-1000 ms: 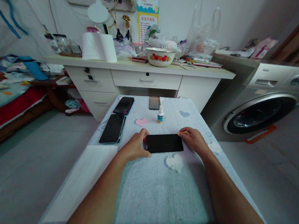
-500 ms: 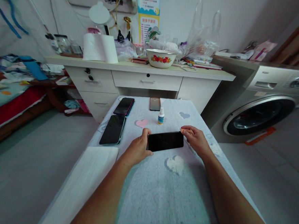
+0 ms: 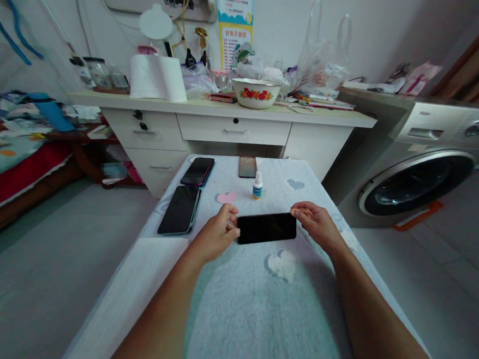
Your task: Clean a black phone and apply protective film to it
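A black phone lies crosswise on the pale cloth-covered table, screen dark. My left hand has its fingers curled round the phone's left end. My right hand pinches thumb and forefinger together at the phone's upper right corner. A small white dropper bottle stands just beyond the phone. Three more phones lie farther back: a large dark one at the left, a second one behind it, and a smaller one at the far edge.
Beyond the table stands a white desk crowded with a flowered bowl, a paper roll and plastic bags. A washing machine is to the right and a bed to the left. Grey floor surrounds the table.
The phone was raised slightly off the cloth between both hands half a second ago and now sits lower on it. My left fingers have curled tighter at its end.
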The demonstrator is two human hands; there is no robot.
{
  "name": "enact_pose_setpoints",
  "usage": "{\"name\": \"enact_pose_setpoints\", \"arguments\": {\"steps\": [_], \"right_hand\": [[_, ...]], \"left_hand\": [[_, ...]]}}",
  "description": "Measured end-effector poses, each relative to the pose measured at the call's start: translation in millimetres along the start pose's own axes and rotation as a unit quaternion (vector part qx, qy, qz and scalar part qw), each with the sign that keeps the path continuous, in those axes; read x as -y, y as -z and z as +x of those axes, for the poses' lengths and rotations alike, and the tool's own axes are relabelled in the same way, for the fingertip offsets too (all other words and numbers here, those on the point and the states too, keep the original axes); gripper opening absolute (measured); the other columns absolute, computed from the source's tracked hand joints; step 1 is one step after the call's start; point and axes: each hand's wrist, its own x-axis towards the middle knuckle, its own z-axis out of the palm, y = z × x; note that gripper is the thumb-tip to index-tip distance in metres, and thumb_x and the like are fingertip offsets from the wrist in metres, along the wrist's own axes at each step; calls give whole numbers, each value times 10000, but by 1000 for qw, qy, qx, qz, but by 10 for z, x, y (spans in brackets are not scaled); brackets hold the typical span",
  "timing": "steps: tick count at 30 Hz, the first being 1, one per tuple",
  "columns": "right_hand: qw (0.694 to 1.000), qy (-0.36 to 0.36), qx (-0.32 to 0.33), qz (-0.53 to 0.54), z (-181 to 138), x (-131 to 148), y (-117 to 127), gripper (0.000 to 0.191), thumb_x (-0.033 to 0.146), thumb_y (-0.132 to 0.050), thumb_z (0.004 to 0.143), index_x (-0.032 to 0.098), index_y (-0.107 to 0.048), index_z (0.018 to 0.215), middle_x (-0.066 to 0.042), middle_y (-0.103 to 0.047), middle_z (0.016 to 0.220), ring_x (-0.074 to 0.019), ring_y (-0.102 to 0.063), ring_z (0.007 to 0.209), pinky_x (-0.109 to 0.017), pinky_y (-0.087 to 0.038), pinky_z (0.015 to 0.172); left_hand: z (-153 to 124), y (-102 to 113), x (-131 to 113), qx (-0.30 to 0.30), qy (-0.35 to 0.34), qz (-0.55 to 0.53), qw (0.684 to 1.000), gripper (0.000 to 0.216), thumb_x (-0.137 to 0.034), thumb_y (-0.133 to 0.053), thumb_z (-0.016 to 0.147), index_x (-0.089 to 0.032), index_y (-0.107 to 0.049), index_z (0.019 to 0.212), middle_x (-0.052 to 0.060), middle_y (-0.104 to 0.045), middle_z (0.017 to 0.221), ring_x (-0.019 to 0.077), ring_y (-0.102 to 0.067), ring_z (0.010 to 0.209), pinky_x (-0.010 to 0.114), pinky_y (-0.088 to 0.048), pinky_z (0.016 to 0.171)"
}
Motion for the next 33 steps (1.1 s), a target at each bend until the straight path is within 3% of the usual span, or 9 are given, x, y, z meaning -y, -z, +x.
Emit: {"name": "enact_pose_setpoints", "arguments": {"steps": [5,11,16,20,25,33], "right_hand": [[999,-15,9,33,-22,75,-29,309,436,-620,744,157,-604,876,-9,-577,697,-74,-425,491,-201,-298,424],[999,1,-18,49,-39,121,-66,305,440,-622,749,167,-609,885,-6,-586,701,-88,-473,511,-222,-377,471],[998,23,-30,45,-47,112,-96,317,454,-612,760,172,-611,906,-27,-626,759,-96,-500,518,-233,-388,475],[995,56,-72,-38,-56,142,-109,293,447,-571,791,180,-619,901,-45,-629,763,-134,-538,569,-261,-420,513],[948,172,-127,-236,-93,225,-171,160,291,-523,826,194,-648,850,-61,-600,848,-188,-575,806,-321,-449,742],[937,199,-104,-268,-192,348,-431,163,181,-483,837,194,-635,895,-41,-547,859,-151,-555,786,-272,-443,723]], "left_hand": [[41,-7,5,-20,60,-36,997,212,-219,-476,767,-165,-572,948,2,-589,755,138,-629,645,260,-489,618],[24,34,-68,-62,81,-45,994,176,-247,-520,746,-170,-593,887,-3,-621,694,164,-664,673,270,-509,630],[-3,92,-77,-23,89,-51,994,166,-290,-556,751,-172,-589,863,7,-641,720,178,-680,697,277,-523,627],[-12,96,-85,-10,85,-53,995,180,-314,-555,770,-167,-592,867,16,-651,748,169,-676,693,277,-525,627],[-14,83,-103,1,74,-38,997,166,-298,-559,769,-163,-600,855,6,-648,678,159,-661,659,270,-510,626],[-18,76,-121,14,39,-19,999,124,-218,-556,740,-164,-613,836,0,-650,676,149,-647,664,243,-480,614]]}}
